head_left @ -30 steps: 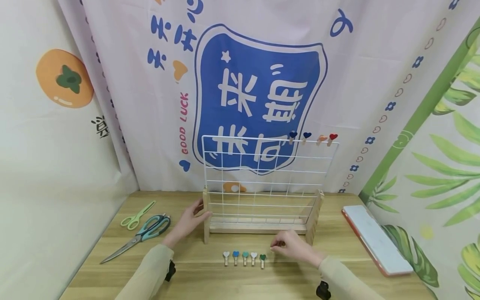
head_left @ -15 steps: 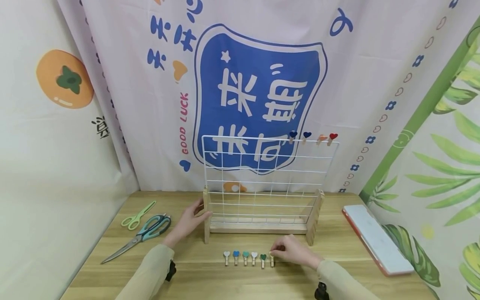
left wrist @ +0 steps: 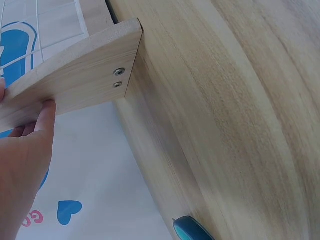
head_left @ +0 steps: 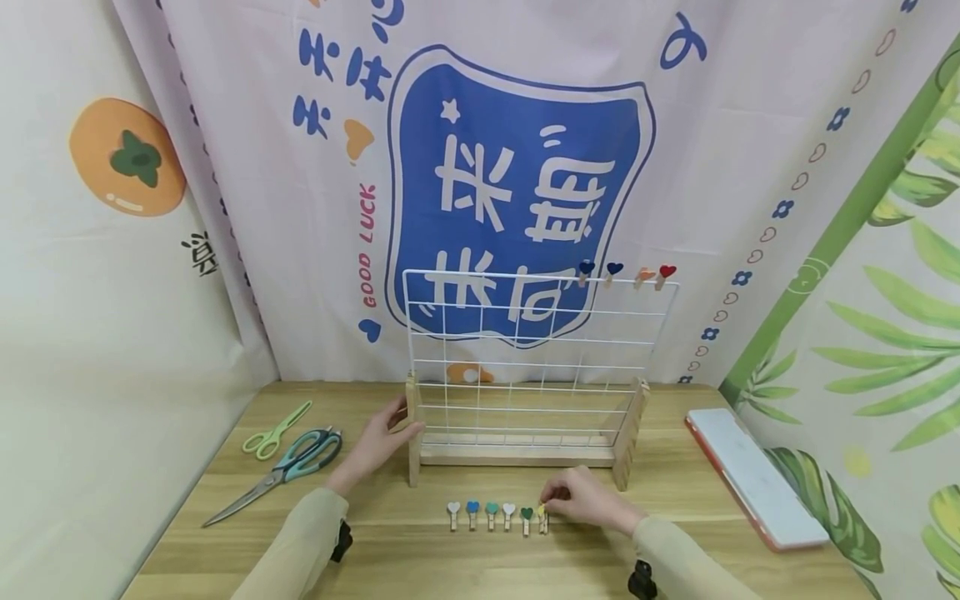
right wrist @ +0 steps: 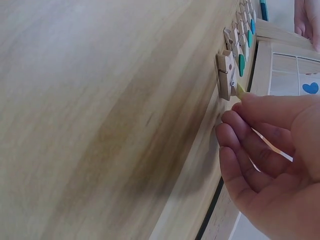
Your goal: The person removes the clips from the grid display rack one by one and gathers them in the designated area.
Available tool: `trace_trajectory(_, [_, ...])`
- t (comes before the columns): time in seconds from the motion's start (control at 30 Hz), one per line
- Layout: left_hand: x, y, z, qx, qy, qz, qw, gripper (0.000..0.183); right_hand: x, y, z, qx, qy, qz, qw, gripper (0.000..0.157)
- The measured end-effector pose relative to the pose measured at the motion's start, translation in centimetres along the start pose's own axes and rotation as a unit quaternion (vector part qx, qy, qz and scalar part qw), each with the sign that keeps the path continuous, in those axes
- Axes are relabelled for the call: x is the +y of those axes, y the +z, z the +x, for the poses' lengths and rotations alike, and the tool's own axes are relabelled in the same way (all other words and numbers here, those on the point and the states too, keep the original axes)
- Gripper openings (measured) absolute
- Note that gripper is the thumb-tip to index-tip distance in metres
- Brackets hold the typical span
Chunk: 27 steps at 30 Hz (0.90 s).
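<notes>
My right hand (head_left: pixel 581 496) pinches a small wooden clothespin with a yellow heart (right wrist: pixel 226 75) at the right end of a row, thumb and finger at the heart. The clothespin stands on edge, side on. To its left lie several like it, the nearest with a dark green heart (head_left: pixel 527 515), the others white, blue and teal. My left hand (head_left: pixel 381 444) grips the left wooden upright (left wrist: pixel 75 82) of a white wire grid rack (head_left: pixel 517 387), thumb on the near side; some of its fingertips are hidden behind the wood.
Four-colour decoration aside, navy, orange and red heart clothespins (head_left: pixel 615 271) sit clipped along the grid's top right. Green scissors (head_left: pixel 277 430) and larger teal-handled scissors (head_left: pixel 285 471) lie left. A flat white and red case (head_left: pixel 753 479) lies right. A printed curtain (head_left: pixel 315 208) hangs behind.
The yellow-heart clothespin, hidden at first, has come into sight at the row's right end and is now turned onto its edge. The left hand has stayed on the upright.
</notes>
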<state>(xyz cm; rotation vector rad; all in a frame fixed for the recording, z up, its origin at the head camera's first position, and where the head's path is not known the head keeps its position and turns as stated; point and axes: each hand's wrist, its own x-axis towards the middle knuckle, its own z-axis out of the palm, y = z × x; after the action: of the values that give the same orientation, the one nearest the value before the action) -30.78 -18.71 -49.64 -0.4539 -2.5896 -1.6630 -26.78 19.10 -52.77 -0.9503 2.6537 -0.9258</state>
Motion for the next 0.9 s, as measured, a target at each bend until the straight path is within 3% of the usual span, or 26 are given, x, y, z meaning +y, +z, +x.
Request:
trace_trajectory(0.33, [0.0,-0.1,0.1,0.0,0.006,0.001,1.0,0.065,-0.5,-0.8,0.0,0.019,-0.017,-0.017,1.0,0.007])
trace_trajectory(0.47, [0.0,0.0,0.0,0.001,0.005,0.003,1.0,0.065,-2.2,-3.1,0.1,0.041,-0.024,-0.044,0.998,0.01])
trace_trajectory(0.6, [0.1,0.0,0.1,0.003,0.0,0.001,1.0,0.065,-5.0,-7.1,0.6,0.082,-0.048,-0.068,0.993,0.013])
trace_trajectory(0.73, [0.0,0.0,0.1,0.001,0.007,0.006,1.0,0.066,-8.2,-12.1,1.1,0.159,-0.105,-0.11,0.975,0.014])
trace_trajectory(0.9, [-0.1,0.1,0.1,0.003,0.01,0.007,0.9999,0.066,-12.4,-18.7,1.5,0.267,-0.175,-0.161,0.934,0.015])
